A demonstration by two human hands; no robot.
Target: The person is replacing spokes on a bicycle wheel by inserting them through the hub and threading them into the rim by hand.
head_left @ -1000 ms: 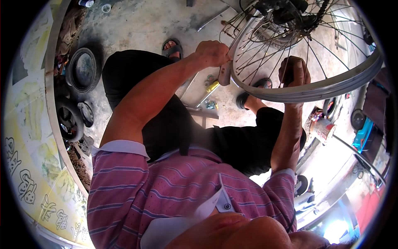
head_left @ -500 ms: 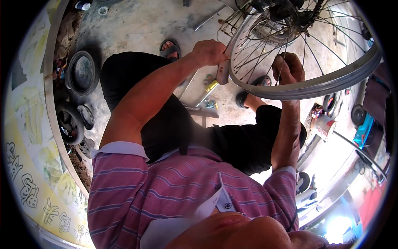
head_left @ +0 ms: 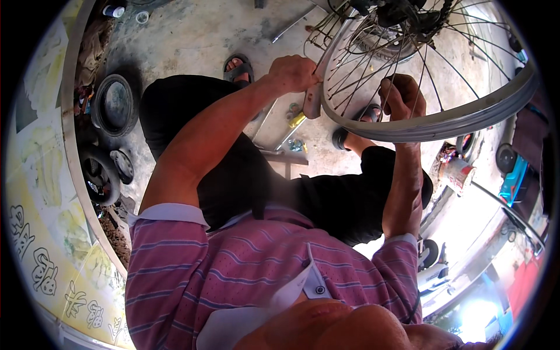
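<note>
A bare silver bicycle wheel rim with thin dark spokes hangs at the upper right, its black hub near the top edge. My left hand is closed in a fist at the rim's left side; what its fingers grip is hidden. Just below that fist, a curved flat grey piece lies against the rim. My right hand reaches up behind the lower rim, among the spokes. Its fingers are curled with the thumb pressed in, and I cannot make out what they pinch.
Tyres lie on the floor at the left. A yellow-handled tool and metal bars lie between my legs. A tin can stands at the right, near a blue object. Cables hang left of the hub.
The wheel has turned slightly, its lower spokes shifting left. My right hand has moved a little left with them. My left hand stays at the rim's left side.
</note>
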